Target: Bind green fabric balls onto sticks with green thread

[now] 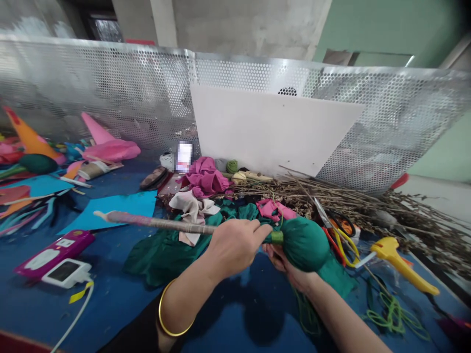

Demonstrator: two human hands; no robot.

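My left hand [235, 243] grips a long wrapped stick [154, 222] that points left over the table. At the stick's right end sits a round ball wrapped in green cloth [305, 242]. My right hand [290, 274] cups that green ball from below. A gold bangle [172, 318] circles my left wrist. Green fabric [165, 252] lies on the table under the stick.
A blue table top [121, 299] carries pink cloth [206, 179], dry twigs [360, 206], scissors [336, 228], a yellow glue gun [401, 262], green cord [393, 314], a pink and white device [55, 257] and blue paper [117, 206]. A perforated metal screen [110, 93] with a white board [272, 132] stands behind.
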